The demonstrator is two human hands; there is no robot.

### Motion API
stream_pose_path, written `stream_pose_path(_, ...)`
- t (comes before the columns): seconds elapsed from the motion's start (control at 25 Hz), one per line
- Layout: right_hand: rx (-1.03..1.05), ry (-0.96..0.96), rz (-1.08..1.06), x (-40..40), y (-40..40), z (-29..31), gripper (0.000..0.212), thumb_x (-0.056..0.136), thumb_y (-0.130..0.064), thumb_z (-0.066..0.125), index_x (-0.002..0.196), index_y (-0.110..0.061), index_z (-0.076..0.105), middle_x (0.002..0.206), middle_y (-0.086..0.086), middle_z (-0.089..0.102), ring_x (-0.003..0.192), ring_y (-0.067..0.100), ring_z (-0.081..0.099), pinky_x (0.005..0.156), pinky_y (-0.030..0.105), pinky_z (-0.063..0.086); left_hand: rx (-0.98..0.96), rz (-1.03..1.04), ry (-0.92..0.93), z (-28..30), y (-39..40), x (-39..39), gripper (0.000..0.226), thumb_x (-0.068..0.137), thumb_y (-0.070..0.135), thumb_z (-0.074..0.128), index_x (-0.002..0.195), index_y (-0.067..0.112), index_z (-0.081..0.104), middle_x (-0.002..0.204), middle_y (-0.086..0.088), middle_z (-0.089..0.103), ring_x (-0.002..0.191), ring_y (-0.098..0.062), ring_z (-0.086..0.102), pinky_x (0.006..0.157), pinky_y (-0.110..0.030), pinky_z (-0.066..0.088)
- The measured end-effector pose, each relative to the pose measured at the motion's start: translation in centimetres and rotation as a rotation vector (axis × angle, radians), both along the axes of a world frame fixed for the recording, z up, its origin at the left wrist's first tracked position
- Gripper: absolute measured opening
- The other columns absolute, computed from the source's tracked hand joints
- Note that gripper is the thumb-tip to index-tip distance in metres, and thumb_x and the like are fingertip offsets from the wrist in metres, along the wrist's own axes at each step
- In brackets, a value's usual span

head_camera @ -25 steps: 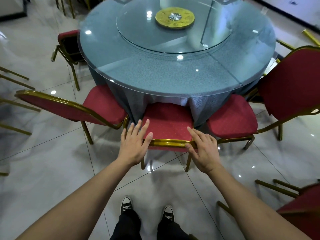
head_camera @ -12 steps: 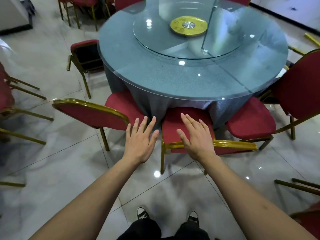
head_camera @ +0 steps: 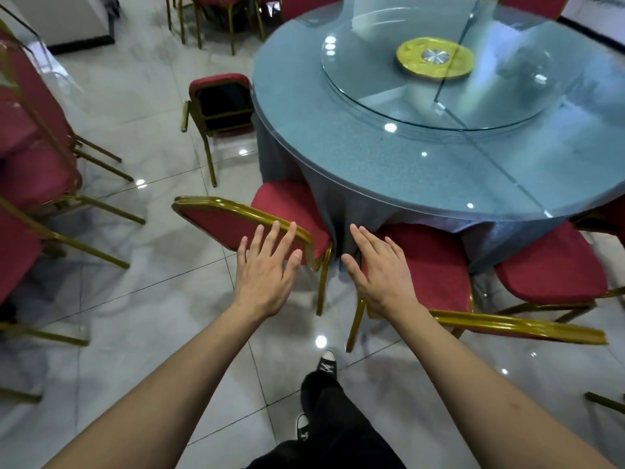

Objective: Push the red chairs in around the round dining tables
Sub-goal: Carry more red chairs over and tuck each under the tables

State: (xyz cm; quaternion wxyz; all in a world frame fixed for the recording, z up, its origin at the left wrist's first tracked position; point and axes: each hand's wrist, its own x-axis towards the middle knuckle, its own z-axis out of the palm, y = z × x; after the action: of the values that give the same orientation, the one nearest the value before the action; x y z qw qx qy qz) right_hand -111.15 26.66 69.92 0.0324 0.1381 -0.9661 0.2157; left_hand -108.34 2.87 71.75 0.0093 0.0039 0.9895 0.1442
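Observation:
A round glass-topped table (head_camera: 389, 170) with a grey cloth fills the upper right. Around its near edge stand red chairs with gold frames. One red chair (head_camera: 216, 225) sits at the table's left, its back toward me; my left hand (head_camera: 267, 269) is spread flat, fingertips reaching the right end of that back. A second red chair (head_camera: 436, 265) is pushed in under the table edge, its gold back rail running low to the right. My right hand (head_camera: 378, 269) hovers open over this chair's left corner, fingers straight, holding nothing.
A third red chair (head_camera: 554, 269) is at the right, a dark-backed chair (head_camera: 220, 103) at the table's far left. More red chairs (head_camera: 30, 170) crowd the left edge. A glass turntable with a gold hub (head_camera: 434, 57) tops the table. Glossy tile floor (head_camera: 152, 299) lies between.
I have stepped left around the table. Both hands came off the middle chair's back rail and moved left; the left hand now reaches the neighbouring chair's back.

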Motion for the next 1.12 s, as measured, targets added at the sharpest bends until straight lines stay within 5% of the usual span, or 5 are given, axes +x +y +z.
stream_pose_path(0.44, -0.097, -0.09, 0.036, -10.0, -8.7, -3.6, 0.067, 0.103, -0.061, 0.027, 0.161, -0.028, 0.027, 0.163, -0.001, 0.036, 0.149, 0.01, 0.032, 0.126, 0.038, 0.015, -0.101, -0.006, 0.001, -0.9, -8.8, -10.7, 0.066, 0.098, 0.064, -0.008, 0.16, 0.043, 0.003, 0.17, 0.004, 0.008, 0.157, -0.02, -0.001, 0.126, -0.047, 0.003)
stream_pose_path(1.12, -0.172, -0.32, -0.02, -12.5, -16.9, -5.0, 0.069, 0.1, -0.07, 0.015, 0.161, -0.039, 0.02, 0.167, -0.006, 0.026, 0.152, 0.008, 0.025, 0.126, 0.043, 0.014, 0.047, -0.093, -0.09, -3.2, -18.5, -16.6, 0.068, 0.096, 0.067, -0.01, 0.159, 0.046, 0.007, 0.169, 0.005, 0.013, 0.156, -0.013, 0.0, 0.126, -0.046, 0.002)
